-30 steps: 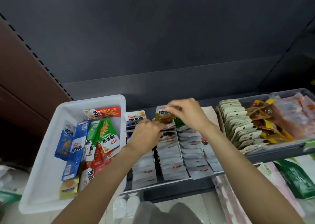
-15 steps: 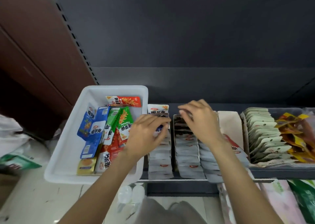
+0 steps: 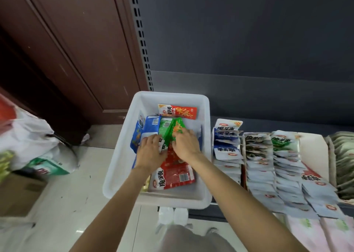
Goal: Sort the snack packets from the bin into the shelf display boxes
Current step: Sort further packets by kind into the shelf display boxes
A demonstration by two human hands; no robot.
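At frame centre, your left hand (image 3: 151,152) and right hand (image 3: 184,144) are resting, fingers spread, on glossy snack packets (image 3: 172,173) inside the white plastic bin (image 3: 122,156); any grip is hidden.

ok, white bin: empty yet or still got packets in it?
Not empty. The white bin holds blue, green and red packets, one red packet at the back wall. Both hands are among them.

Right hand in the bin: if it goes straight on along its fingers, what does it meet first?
Likely the green packet already under the right hand's fingertips; beyond it lies the red packet by the white bin's far wall.
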